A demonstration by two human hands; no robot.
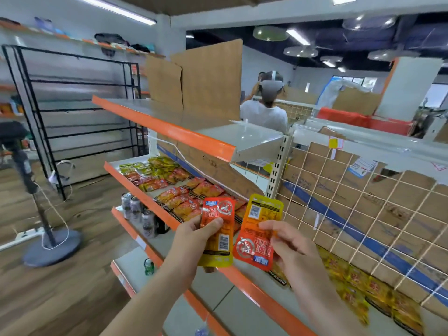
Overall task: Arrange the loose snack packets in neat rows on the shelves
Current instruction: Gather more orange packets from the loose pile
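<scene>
Orange and yellow foil marks the two snack packets held up in front of the shelving. One packet (217,231) is pinched in the left hand (194,241), thumb across its face and fingers behind, with its orange end up. The other packet (258,232) is pinched in the right hand (288,246), turned the opposite way, its yellow end up and its printed emblem upside down. Both hands are thus closed on a packet, and neither packet touches a shelf. The two are held side by side, just apart, probably so that their faces can be compared and brought to a common orientation before they are set down.

Behind them, on the middle shelf (145,197), similar packets (179,202) are already laid flat in overlapping rows; a further loose group (150,169) lies towards the far end, less tidily. More packets (363,294) lie along the shelf section to the right, against the wire grid backing (351,202). Cans (135,209) stand on the shelf below. The top shelf (169,129) carries only cardboard sheets (194,76).

The task appears partly done. The right-hand packet would likely need turning before it matches the rows.
</scene>
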